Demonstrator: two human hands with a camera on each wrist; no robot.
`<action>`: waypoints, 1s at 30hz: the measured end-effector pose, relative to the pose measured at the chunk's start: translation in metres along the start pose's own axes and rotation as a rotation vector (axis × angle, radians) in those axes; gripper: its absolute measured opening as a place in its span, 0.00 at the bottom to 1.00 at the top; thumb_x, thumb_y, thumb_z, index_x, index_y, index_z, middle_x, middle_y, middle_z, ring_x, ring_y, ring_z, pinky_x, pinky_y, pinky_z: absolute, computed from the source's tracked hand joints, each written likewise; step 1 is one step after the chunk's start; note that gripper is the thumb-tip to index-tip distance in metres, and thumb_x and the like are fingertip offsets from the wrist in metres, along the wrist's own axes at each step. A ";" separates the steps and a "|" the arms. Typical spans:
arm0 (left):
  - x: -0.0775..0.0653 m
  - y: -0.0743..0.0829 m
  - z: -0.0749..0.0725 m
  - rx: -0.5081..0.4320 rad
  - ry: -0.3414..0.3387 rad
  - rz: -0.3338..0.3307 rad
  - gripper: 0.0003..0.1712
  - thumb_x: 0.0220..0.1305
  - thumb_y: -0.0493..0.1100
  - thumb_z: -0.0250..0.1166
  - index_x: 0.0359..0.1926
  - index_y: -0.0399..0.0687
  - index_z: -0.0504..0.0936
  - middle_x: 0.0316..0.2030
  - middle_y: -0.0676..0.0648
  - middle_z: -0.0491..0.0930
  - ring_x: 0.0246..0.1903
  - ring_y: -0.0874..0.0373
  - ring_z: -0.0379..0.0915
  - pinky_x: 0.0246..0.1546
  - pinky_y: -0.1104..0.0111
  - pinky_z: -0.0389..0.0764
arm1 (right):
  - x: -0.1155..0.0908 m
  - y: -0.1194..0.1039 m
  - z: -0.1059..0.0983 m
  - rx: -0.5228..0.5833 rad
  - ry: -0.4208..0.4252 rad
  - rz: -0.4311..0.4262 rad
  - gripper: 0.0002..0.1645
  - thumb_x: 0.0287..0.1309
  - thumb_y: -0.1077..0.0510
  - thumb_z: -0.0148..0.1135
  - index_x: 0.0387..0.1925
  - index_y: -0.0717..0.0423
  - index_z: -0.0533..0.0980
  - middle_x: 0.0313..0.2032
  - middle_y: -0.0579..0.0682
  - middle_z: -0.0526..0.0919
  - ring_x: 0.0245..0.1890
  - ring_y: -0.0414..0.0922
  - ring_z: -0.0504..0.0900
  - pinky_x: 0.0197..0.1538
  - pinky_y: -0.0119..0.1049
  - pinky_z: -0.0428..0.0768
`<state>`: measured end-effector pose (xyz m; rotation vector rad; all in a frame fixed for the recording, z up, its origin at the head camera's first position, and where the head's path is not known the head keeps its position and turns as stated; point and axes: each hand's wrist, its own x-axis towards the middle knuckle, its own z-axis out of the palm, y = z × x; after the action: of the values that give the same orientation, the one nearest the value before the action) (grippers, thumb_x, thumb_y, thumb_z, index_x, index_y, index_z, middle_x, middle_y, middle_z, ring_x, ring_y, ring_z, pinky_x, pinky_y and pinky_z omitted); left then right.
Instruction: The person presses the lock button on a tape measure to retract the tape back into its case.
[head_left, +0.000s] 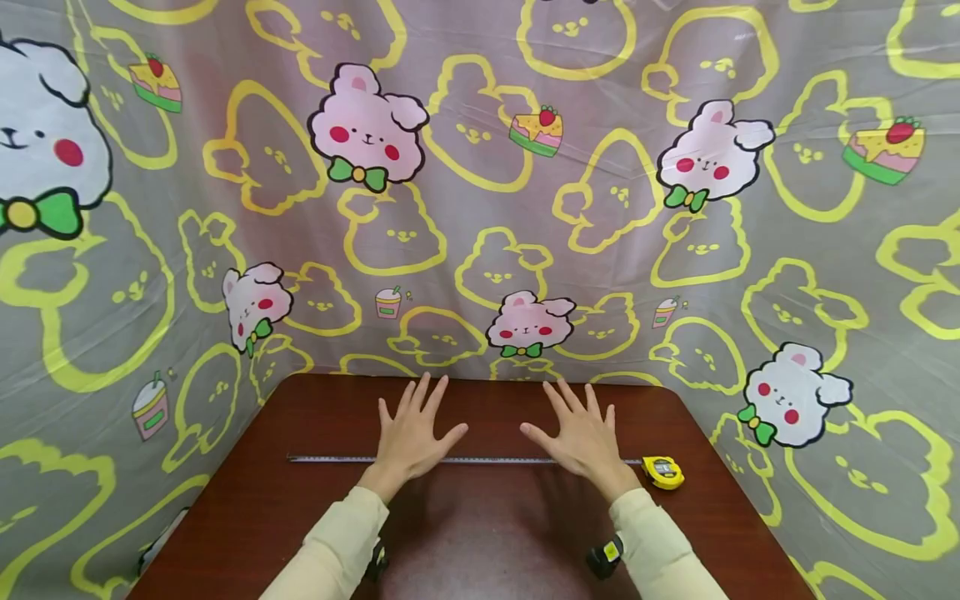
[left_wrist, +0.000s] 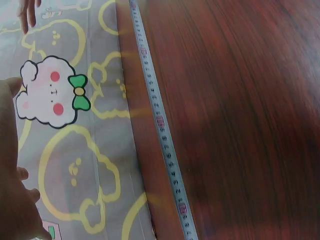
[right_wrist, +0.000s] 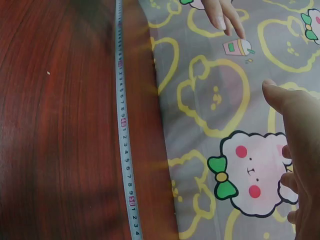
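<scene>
Holds both arms out ahead in cream sleeves (head_left: 330, 537), angled inward from the lower part of the head view; extends the left hand (head_left: 408, 442) above the dark red-brown table (head_left: 480, 533), with its back toward the head camera, with fingers straight and a little fanned toward the far edge, and with the thumb stuck out to the right; extends the right hand (head_left: 585, 442) in near mirror image, with fingers likewise straight and parted, and with the thumb pointing left; leaves a wide gap between the two thumb tips; grips nothing with either hand, with both unclenched; casts soft shadows on the wood below; wears a small black device (head_left: 606, 557) at the right wrist and a similar one at the left, partly hidden by the sleeve; has a yellow tape measure (head_left: 663, 472) lying on the table just outward of the right wrist, with its numbered blade (head_left: 330, 459) stretched leftward across the wood, passing behind both hands in the head view and ending beyond the left one; in each wrist view, shows the near hand dark and cut off at the edge, apart from the blade; faces a cloth (head_left: 480, 208) hung around the table, printed with animal heads, cakes and cups.
</scene>
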<state>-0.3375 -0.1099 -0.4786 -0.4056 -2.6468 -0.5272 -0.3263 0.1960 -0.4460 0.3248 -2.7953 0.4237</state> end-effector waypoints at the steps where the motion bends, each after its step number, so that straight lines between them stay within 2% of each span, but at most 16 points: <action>1: 0.000 -0.003 -0.001 -0.002 0.000 -0.003 0.53 0.66 0.80 0.51 0.83 0.66 0.49 0.81 0.45 0.49 0.77 0.40 0.47 0.66 0.27 0.37 | 0.000 0.001 -0.001 0.000 -0.001 -0.001 0.59 0.58 0.14 0.48 0.80 0.42 0.59 0.79 0.52 0.56 0.77 0.69 0.46 0.66 0.79 0.44; 8: -0.006 -0.022 -0.008 -0.007 0.021 -0.009 0.53 0.66 0.79 0.54 0.83 0.64 0.51 0.80 0.44 0.51 0.76 0.38 0.50 0.64 0.25 0.38 | -0.002 0.013 -0.007 0.008 0.031 -0.016 0.59 0.58 0.16 0.51 0.80 0.44 0.61 0.78 0.54 0.58 0.76 0.69 0.48 0.65 0.79 0.45; 15: -0.011 -0.040 -0.018 -0.027 0.011 -0.031 0.54 0.66 0.79 0.54 0.83 0.63 0.50 0.80 0.44 0.51 0.76 0.37 0.50 0.64 0.26 0.35 | -0.002 0.028 -0.014 -0.002 0.077 -0.036 0.57 0.58 0.16 0.53 0.80 0.42 0.60 0.77 0.56 0.60 0.75 0.69 0.50 0.65 0.79 0.45; 19: -0.013 -0.050 -0.022 -0.030 0.013 -0.043 0.55 0.65 0.79 0.54 0.83 0.62 0.50 0.80 0.44 0.51 0.76 0.38 0.49 0.64 0.25 0.35 | -0.003 0.037 -0.018 0.004 0.095 -0.027 0.58 0.58 0.17 0.54 0.79 0.44 0.62 0.77 0.57 0.60 0.75 0.69 0.51 0.65 0.79 0.46; 25: -0.019 -0.066 -0.027 -0.074 0.026 -0.069 0.56 0.65 0.77 0.59 0.83 0.59 0.50 0.80 0.43 0.50 0.76 0.38 0.47 0.64 0.26 0.33 | -0.003 0.054 -0.020 0.033 0.122 -0.020 0.58 0.58 0.18 0.57 0.78 0.47 0.63 0.76 0.57 0.62 0.75 0.68 0.53 0.65 0.77 0.49; 30: -0.024 -0.082 -0.031 -0.113 0.042 -0.090 0.56 0.64 0.75 0.62 0.83 0.60 0.50 0.80 0.41 0.51 0.76 0.36 0.48 0.63 0.24 0.36 | -0.003 0.073 -0.016 0.051 0.144 -0.017 0.56 0.58 0.20 0.58 0.77 0.48 0.64 0.75 0.57 0.63 0.74 0.67 0.54 0.65 0.75 0.52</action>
<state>-0.3353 -0.2006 -0.4880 -0.3067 -2.6123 -0.7085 -0.3382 0.2696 -0.4508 0.3156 -2.6438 0.4950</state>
